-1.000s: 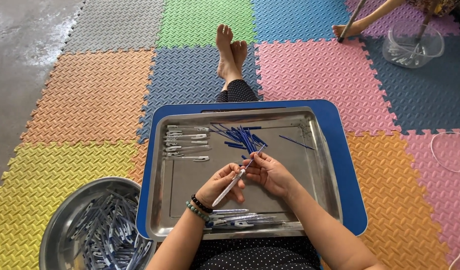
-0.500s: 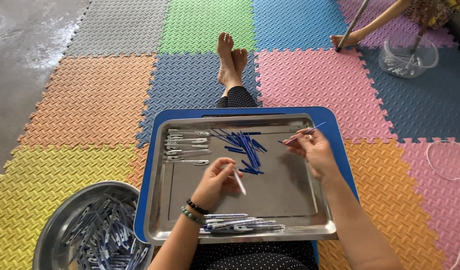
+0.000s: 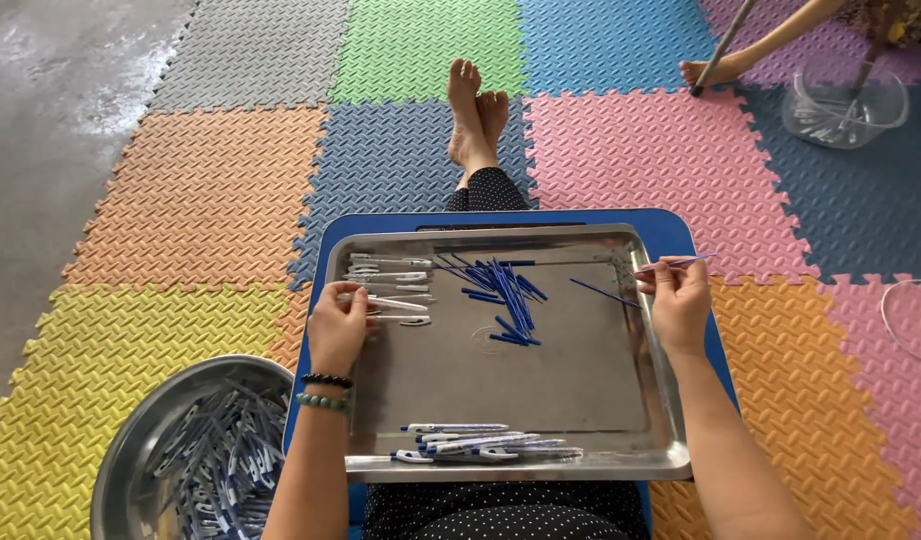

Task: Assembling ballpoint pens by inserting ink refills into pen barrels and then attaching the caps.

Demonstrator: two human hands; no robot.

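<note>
Pen refill (image 3: 677,264), thin, light and bendy, is pinched mid-length by the right hand (image 3: 678,300); left hand (image 3: 338,325) pinches a white pen barrel (image 3: 398,303).

Sorting pen parts over a steel tray (image 3: 500,400)

I see my left hand (image 3: 337,328) on white pen barrels (image 3: 390,285), right hand (image 3: 678,300) pinching a blue refill (image 3: 680,264).

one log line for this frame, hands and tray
left hand: on white pen barrel | right hand: holds thin blue refill | steel tray: blue refill pile at centre
</note>
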